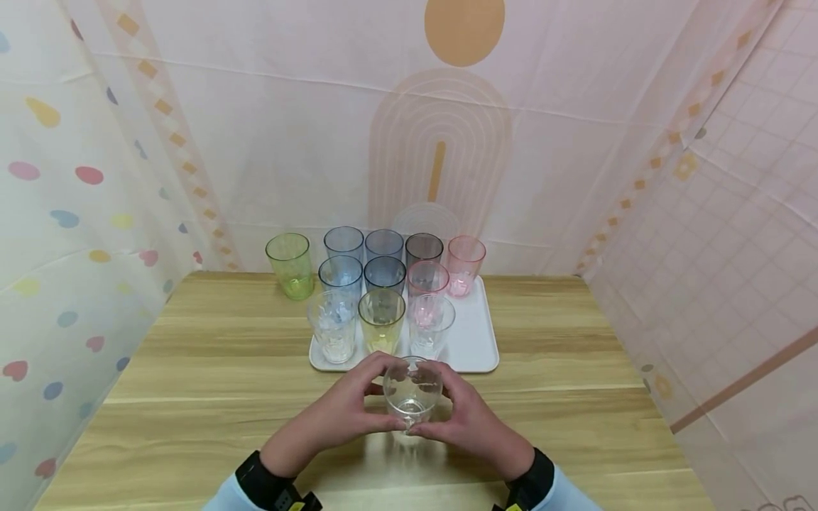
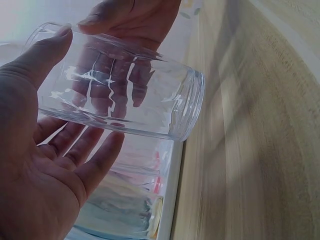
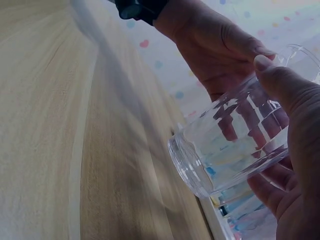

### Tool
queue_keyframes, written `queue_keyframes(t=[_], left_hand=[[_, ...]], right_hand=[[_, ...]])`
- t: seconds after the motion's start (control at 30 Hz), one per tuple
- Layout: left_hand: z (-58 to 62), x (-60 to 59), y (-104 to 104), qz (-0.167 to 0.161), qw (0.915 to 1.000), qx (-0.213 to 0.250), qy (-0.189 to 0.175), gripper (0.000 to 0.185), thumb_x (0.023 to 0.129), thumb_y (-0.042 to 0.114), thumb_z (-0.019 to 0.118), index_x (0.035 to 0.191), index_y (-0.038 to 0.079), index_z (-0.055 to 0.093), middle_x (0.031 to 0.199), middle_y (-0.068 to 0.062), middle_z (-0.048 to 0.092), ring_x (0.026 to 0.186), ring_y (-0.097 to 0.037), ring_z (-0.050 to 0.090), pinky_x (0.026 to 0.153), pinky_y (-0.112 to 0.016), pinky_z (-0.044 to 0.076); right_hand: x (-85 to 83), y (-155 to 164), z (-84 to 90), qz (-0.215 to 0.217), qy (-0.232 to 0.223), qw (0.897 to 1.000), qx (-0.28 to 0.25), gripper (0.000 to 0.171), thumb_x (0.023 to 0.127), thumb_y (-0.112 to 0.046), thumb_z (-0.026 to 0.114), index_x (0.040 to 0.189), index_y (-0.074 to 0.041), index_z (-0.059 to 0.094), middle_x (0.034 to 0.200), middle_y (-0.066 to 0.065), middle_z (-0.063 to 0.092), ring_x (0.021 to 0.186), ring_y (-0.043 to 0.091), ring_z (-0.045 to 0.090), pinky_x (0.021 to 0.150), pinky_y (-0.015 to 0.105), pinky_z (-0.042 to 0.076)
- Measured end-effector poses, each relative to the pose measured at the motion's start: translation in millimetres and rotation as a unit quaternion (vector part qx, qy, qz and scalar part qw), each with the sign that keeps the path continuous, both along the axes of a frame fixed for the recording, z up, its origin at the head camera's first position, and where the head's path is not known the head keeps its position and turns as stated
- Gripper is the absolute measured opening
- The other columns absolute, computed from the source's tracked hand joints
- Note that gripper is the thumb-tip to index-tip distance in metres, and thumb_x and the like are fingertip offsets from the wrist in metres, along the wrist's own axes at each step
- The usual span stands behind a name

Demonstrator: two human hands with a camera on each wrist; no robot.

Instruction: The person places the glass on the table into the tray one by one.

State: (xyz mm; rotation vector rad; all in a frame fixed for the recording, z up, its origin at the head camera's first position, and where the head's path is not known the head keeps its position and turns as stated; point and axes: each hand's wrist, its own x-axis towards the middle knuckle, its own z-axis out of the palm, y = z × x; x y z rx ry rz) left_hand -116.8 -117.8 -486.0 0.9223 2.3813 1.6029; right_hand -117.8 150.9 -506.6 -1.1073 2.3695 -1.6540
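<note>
Both forearms [image 1: 255,490] cut off by head view's lower edge

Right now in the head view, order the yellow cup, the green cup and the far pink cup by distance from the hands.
1. Yellow cup, front row of the tray, just beyond the hands.
2. Green cup, off the tray, back left.
3. Far pink cup, tray's back right; close to the green one.

Light blue sleeves [image 1: 238,497] with black wrist straps [image 1: 258,479] bearing yellow marks.
</note>
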Motion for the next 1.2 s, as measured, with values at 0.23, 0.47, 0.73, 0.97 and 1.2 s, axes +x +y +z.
queue_keyframes(t=[0.23,0.47,0.73,0.97,1.2], left_hand=[[-1.6,-0.2,-9,0.012,0.9984,-0.038,0.041,0.074,0.088,0.036,0.096,0.151,0.024,0.059,0.146,0.004,0.061,0.136,-0.019,0.060,0.111,-0.050,0.057],[-9.5,3.4,-58,0.118,0.9732,-0.174,0.092,0.067,0.093,0.037,0.092,0.149,0.011,0.064,0.144,-0.004,0.066,0.134,-0.028,0.064,0.111,-0.058,0.054],[-18.4,11.5,-127,0.240,0.9148,-0.296,0.134,0.081,0.093,0.047,0.090,0.150,-0.001,0.059,0.149,-0.027,0.062,0.137,-0.052,0.058,0.112,-0.072,0.047],[-27.7,13.6,-158,0.273,0.8808,-0.332,0.200,0.106,0.091,0.056,0.088,0.165,-0.005,0.042,0.164,-0.034,0.045,0.148,-0.056,0.044,0.119,-0.074,0.037],[-31.8,13.9,-161,0.271,0.8808,-0.332,0.201,0.108,0.094,0.057,0.084,0.170,-0.003,0.035,0.169,-0.034,0.038,0.154,-0.056,0.038,0.133,-0.062,0.022]], right_hand=[[1.6,3,0.1,-0.010,-0.003,1.000,-0.005,0.085,0.084,-0.012,0.100,0.155,-0.010,0.053,0.149,0.008,0.065,0.138,0.031,0.063,0.113,0.053,0.056],[2.3,19,-2.3,-0.054,-0.001,0.999,0.007,0.086,0.082,-0.012,0.101,0.154,-0.009,0.054,0.145,0.008,0.068,0.135,0.029,0.065,0.112,0.054,0.056],[6.6,44,-4.1,-0.106,-0.016,0.994,0.003,0.088,0.081,-0.006,0.100,0.154,-0.003,0.052,0.145,0.011,0.068,0.134,0.034,0.066,0.112,0.053,0.056],[6.2,59,-7.4,-0.142,-0.013,0.990,0.001,0.089,0.081,-0.007,0.100,0.156,-0.005,0.052,0.144,0.016,0.068,0.134,0.036,0.066,0.116,0.051,0.053],[-4.5,68,-6.1,-0.167,-0.015,0.986,0.002,0.089,0.086,-0.009,0.096,0.160,-0.005,0.047,0.148,0.019,0.065,0.136,0.037,0.064,0.119,0.051,0.050]])
